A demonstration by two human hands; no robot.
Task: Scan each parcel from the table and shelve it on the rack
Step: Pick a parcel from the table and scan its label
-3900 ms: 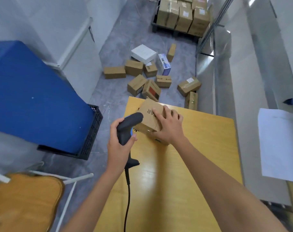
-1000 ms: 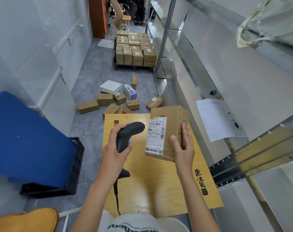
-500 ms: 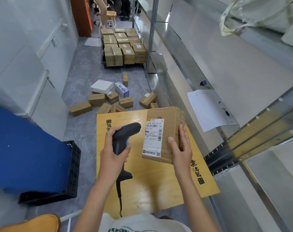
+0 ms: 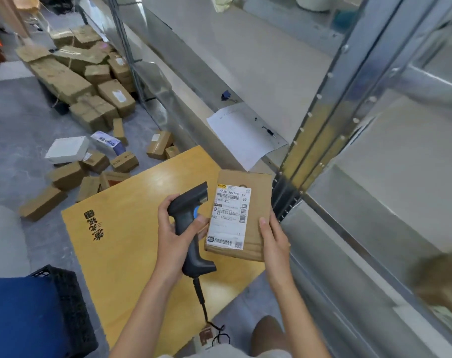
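Head view: a parcel [image 4: 241,215] (label side up) is gripped along its right edge by the right hand [image 4: 272,237], above the table [image 4: 121,244]; just left, a scanner [image 4: 190,223] is clasped by the left hand [image 4: 173,236].

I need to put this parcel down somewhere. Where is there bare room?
Bare wood on the yellow wooden table between its printed mark and the left hand. The grey metal rack shelf right of the upright post is also bare. The floor beyond the table is crowded with small cardboard boxes.
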